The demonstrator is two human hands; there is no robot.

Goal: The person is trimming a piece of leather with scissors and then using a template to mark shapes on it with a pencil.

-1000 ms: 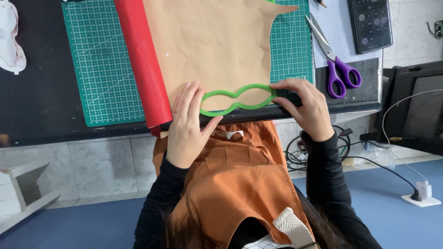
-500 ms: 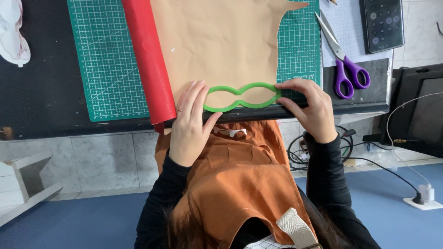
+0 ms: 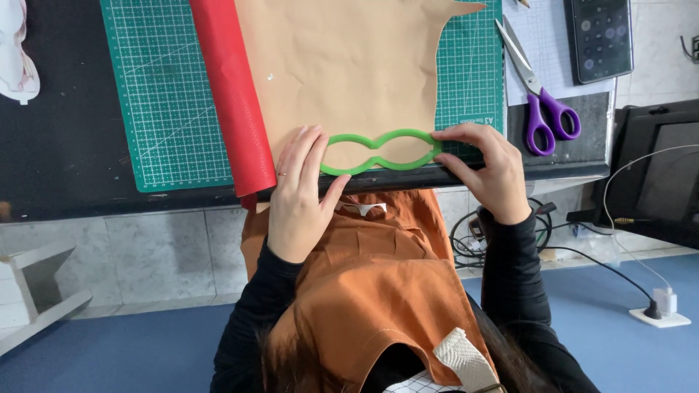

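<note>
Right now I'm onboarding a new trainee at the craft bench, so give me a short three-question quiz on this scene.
1. True or false: both hands touch the green template.
2. What does the template lie on? A) tan sheet B) bare cutting mat C) phone
3. Which hand is nearer the purple-handled scissors?

Key: 1. True: the left hand holds one end, the right hand the other. 2. A. 3. The right hand.

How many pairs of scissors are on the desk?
1. The purple-handled scissors lie at the desk's right end, beside the green cutting mat and right of the right hand. More could be out of frame.
</note>
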